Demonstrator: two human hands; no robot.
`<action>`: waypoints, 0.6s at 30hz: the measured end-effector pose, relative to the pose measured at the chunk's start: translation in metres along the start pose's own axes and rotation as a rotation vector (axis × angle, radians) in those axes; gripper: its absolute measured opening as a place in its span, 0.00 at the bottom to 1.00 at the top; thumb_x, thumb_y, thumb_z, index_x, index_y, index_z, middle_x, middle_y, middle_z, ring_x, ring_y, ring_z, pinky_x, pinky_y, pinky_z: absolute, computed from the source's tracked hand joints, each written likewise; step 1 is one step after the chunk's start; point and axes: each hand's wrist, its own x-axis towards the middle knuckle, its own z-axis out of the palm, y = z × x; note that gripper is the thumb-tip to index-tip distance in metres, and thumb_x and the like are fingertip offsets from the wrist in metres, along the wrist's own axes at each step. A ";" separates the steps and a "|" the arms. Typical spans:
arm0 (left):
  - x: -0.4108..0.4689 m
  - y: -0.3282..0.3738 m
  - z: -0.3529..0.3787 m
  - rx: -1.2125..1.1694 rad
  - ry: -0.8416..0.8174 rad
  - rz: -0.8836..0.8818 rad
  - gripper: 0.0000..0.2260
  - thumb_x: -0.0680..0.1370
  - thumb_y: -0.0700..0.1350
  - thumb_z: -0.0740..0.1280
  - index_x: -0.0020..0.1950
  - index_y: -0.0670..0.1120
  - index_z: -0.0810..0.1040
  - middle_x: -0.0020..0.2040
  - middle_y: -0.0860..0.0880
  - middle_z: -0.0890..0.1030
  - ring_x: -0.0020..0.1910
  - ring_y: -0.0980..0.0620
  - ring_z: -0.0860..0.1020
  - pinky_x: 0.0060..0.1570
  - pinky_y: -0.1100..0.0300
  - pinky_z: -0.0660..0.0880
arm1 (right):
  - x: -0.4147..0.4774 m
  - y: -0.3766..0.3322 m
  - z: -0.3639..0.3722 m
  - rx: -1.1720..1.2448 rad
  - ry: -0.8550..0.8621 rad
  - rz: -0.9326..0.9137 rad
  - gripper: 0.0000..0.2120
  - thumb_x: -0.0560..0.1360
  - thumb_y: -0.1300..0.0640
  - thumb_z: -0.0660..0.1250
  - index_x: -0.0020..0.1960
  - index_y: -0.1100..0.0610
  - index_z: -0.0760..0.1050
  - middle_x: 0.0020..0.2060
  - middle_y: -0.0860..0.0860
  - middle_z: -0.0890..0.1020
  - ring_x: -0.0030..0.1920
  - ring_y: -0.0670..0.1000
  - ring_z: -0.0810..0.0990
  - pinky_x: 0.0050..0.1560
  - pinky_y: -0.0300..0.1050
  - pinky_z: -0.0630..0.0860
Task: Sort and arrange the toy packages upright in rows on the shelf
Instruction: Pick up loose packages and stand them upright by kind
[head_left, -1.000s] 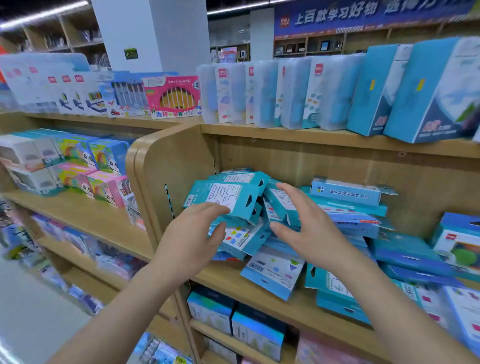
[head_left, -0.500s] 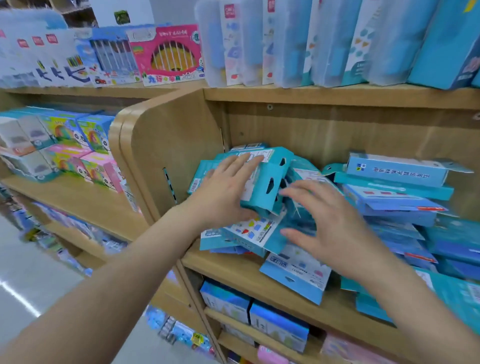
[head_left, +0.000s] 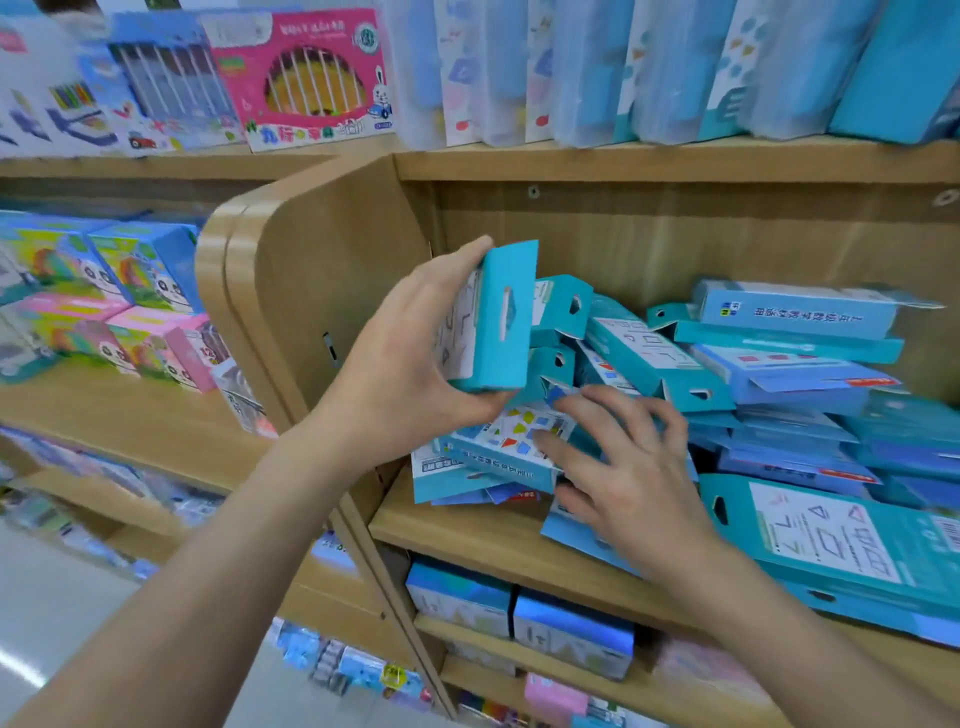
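Note:
A messy heap of teal and blue toy packages (head_left: 769, 374) lies on the wooden shelf (head_left: 498, 540). My left hand (head_left: 405, 364) grips one teal package (head_left: 493, 317) and holds it upright at the heap's left end, its hang-tab on top. My right hand (head_left: 623, 467) lies lower, fingers spread and bent, touching a flat package with coloured shapes (head_left: 514, 441). A large teal package (head_left: 831, 540) lies flat at the front right, partly over the shelf edge.
The shelf's curved wooden side panel (head_left: 311, 291) stands just left of my left hand. Upright boxes line the shelf above (head_left: 623, 73). Colourful boxes (head_left: 119, 312) fill the neighbouring unit on the left. Blue boxes (head_left: 519, 608) sit on the shelf below.
My left hand has taken one teal package off the heap and turned it upright. My right hand has slid down onto the flat package with shapes. The camera has moved closer.

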 end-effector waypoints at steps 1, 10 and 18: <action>-0.004 -0.005 0.000 0.028 -0.033 -0.006 0.43 0.66 0.47 0.76 0.75 0.53 0.55 0.72 0.57 0.63 0.72 0.59 0.61 0.67 0.56 0.67 | 0.004 0.003 -0.003 0.036 0.025 0.025 0.18 0.64 0.52 0.72 0.54 0.51 0.79 0.59 0.51 0.78 0.64 0.55 0.68 0.59 0.56 0.60; -0.019 -0.064 0.013 -0.140 -0.028 -0.229 0.34 0.70 0.37 0.67 0.74 0.53 0.61 0.69 0.52 0.70 0.67 0.55 0.69 0.65 0.55 0.68 | 0.070 0.012 -0.045 0.360 -0.093 0.352 0.19 0.71 0.45 0.70 0.59 0.49 0.75 0.53 0.46 0.82 0.55 0.50 0.76 0.64 0.51 0.63; -0.005 -0.077 0.040 0.091 0.064 -0.230 0.33 0.68 0.33 0.68 0.70 0.48 0.64 0.68 0.48 0.71 0.67 0.48 0.68 0.65 0.53 0.68 | 0.103 0.029 -0.070 0.942 -0.056 0.578 0.09 0.72 0.58 0.72 0.47 0.52 0.74 0.44 0.50 0.83 0.43 0.46 0.82 0.47 0.47 0.80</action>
